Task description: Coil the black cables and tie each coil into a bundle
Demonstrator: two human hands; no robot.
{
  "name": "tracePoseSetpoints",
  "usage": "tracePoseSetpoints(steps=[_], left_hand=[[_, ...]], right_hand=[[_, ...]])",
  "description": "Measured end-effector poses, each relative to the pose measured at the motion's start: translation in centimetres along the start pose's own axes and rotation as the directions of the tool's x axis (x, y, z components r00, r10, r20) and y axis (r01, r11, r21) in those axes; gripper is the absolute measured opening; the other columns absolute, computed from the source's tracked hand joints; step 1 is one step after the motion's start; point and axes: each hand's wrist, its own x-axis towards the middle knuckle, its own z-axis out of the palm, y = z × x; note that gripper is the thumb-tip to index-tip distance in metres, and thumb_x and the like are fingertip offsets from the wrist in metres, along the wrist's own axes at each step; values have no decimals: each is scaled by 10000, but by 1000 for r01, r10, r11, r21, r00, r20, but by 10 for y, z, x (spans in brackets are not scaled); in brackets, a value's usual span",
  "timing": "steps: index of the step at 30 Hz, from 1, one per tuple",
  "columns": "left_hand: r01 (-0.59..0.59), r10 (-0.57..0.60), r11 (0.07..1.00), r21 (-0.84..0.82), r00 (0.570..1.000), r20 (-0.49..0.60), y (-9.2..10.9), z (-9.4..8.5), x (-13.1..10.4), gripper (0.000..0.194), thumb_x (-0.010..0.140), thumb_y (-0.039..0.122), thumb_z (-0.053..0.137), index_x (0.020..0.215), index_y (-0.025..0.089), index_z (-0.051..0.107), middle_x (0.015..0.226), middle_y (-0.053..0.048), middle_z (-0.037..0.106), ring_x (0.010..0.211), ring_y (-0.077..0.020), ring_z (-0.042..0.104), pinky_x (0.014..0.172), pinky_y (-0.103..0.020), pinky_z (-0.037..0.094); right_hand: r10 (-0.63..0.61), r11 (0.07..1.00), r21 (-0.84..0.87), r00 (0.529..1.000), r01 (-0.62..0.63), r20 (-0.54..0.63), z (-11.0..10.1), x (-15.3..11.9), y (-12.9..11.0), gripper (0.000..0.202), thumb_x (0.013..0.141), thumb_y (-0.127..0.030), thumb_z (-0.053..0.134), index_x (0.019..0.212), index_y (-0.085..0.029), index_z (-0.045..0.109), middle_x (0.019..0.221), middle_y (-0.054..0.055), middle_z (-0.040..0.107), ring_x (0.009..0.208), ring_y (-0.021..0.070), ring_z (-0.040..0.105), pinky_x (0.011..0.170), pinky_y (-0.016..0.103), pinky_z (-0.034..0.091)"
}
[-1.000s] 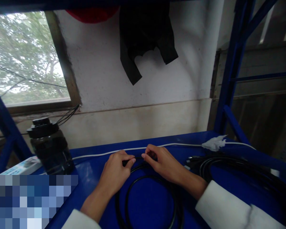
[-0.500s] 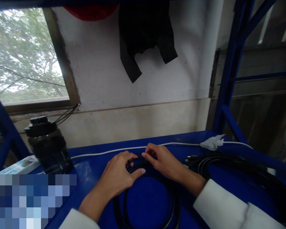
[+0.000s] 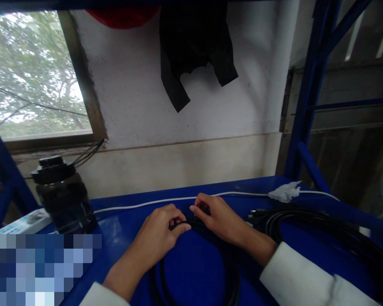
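The coiled black cable (image 3: 232, 276) lies on the blue bench (image 3: 191, 267), mid-width, running out past its near edge; at the coil's far side the left hand (image 3: 161, 229) pinches it between thumb and fingers; the right hand (image 3: 218, 216), just beside, has curled fingers, thumb close to forefinger, though I cannot tell what it grips; a second cable bundle (image 3: 325, 219) lies toward the right edge; a dark bottle (image 3: 64, 202) stands near the far left corner; a white cord (image 3: 153, 203) follows the far edge.
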Motion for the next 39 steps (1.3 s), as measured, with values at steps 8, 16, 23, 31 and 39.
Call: tracePoseSetpoints(steps=[8,16,23,31,39], left_hand=[[-8,7,1000,26,1000,13,6,-2,-1,141,887,403,744,897,272,794,870,-10,710,794,-199,646,738,-308,449],[-43,47,998,-52,997,68,14,-4,-4,111,890,308,719,929,265,814,913,-24,733,833,-196,666,765,-307,479],[-104,105,994,-15,993,61,17,-6,-8,206,808,191,686,978,243,790,974,-33,728,914,-219,669,850,-341,500],[-124,125,991,-50,992,24,15,-2,-9,259,777,115,648,965,239,776,955,-24,731,879,-204,682,824,-321,516],[-35,35,999,3,999,-28,6,1,-3,175,884,209,689,1001,282,796,1012,-24,749,976,-230,684,890,-354,494]], right_hand=[[1,1000,-3,1000,-1,-10,-2,1,-2,211,1020,-357,583,891,-197,629,857,31,707,755,173,625,655,280,378],[19,1000,-4,1000,-19,12,-2,-2,-4,217,1014,-364,591,894,-193,649,854,40,718,730,168,619,619,265,374],[38,999,-23,999,-37,27,-2,-2,-4,203,998,-361,607,901,-191,658,855,44,719,733,169,627,623,261,382],[31,999,-21,999,-31,29,-2,-1,-5,214,997,-367,608,882,-193,651,837,42,715,722,168,621,616,260,375],[28,999,-24,1000,-28,6,-2,-1,-2,223,1004,-383,599,897,-193,647,842,38,715,725,165,621,625,261,367]])
